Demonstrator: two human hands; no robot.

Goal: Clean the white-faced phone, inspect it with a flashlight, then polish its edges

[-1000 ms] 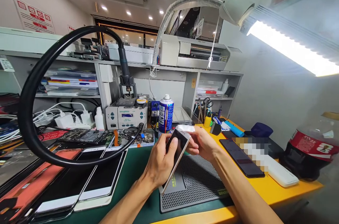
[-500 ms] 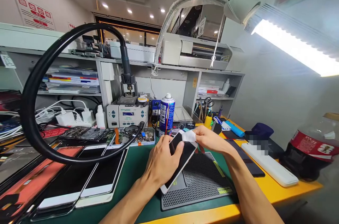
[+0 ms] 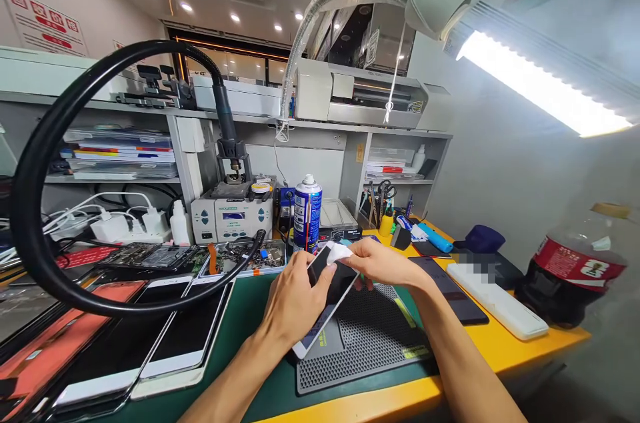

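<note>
A white-framed smartphone [image 3: 334, 289] with a dark screen is tilted above a grey honeycomb-textured mat [image 3: 370, 336]. My left hand [image 3: 300, 296] grips it along its left side, the thumb lying over the screen. At the phone's top end, my right hand [image 3: 370, 263] pinches a small white wipe [image 3: 339, 253] that rests against the glass. Some of the right fingers are hidden behind the phone's upper right edge. Just beyond both hands stands a blue spray can [image 3: 307, 216].
Several phones [image 3: 185, 326] lie at the left, under a looping black hose [image 3: 30, 263] from a rework station [image 3: 233, 217]. A tray of small parts [image 3: 245, 261] sits behind them. To the right are a white power bank [image 3: 495, 303] and a cola bottle [image 3: 570, 269]. A bright lamp [image 3: 530, 83] hangs above.
The whole view has shifted slightly, so things sit further left. The wipe has changed shape and bunched up at the phone's top edge. The left hand keeps its grip.
</note>
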